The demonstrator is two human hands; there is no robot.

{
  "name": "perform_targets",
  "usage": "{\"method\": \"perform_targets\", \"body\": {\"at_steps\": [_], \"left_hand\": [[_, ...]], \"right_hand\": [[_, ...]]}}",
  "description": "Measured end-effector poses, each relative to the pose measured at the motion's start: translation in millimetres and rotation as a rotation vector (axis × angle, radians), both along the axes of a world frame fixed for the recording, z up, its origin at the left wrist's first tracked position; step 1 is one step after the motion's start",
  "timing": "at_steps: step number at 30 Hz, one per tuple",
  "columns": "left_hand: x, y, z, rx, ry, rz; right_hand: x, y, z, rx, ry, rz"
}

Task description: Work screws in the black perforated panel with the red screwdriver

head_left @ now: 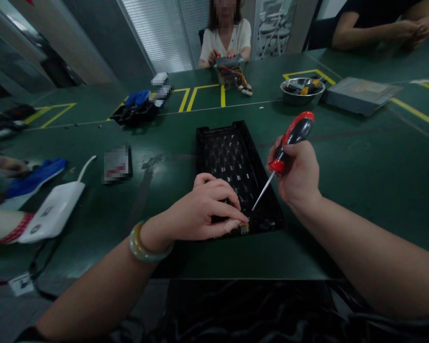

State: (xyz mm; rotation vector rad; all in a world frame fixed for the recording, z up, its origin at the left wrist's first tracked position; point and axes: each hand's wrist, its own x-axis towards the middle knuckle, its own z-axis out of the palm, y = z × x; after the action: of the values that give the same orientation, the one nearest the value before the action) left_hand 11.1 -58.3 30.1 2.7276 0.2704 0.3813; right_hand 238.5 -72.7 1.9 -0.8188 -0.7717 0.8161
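Note:
My right hand (296, 174) grips a screwdriver (288, 143) with a red-and-black handle, its thin steel shaft (263, 190) slanting down to the lower left. The tip ends just beside my left hand (207, 209), whose fingers lie curled on a black ribbed plastic casing (232, 152). That casing sits flat on the green table mat. A small brass-coloured part (244, 229) shows at its near edge under my left thumb. My fingers hide the casing's near part, and I cannot tell whether they pinch anything.
A steel bowl of tools (302, 91) and a grey metal box (359, 96) stand at the back right. A co-worker's hands hold a wired unit (229, 61) across the table. A white device (53, 212), blue gloves (137, 98) and a blurred item (117, 164) lie left.

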Motion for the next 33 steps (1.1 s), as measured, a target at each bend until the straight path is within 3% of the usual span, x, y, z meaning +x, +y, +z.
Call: {"method": "perform_targets", "body": {"at_steps": [22,33], "left_hand": [[1.8,-3.4,3.7,-0.003,0.058,0.005],[3.3,-4.4,0.1,-0.066,0.034,0.175]], "right_hand": [[-1.5,-5.1,-1.0,0.027,-0.021,0.054],[-5.1,-6.1,4.5,0.057,0.038,0.079]]}}
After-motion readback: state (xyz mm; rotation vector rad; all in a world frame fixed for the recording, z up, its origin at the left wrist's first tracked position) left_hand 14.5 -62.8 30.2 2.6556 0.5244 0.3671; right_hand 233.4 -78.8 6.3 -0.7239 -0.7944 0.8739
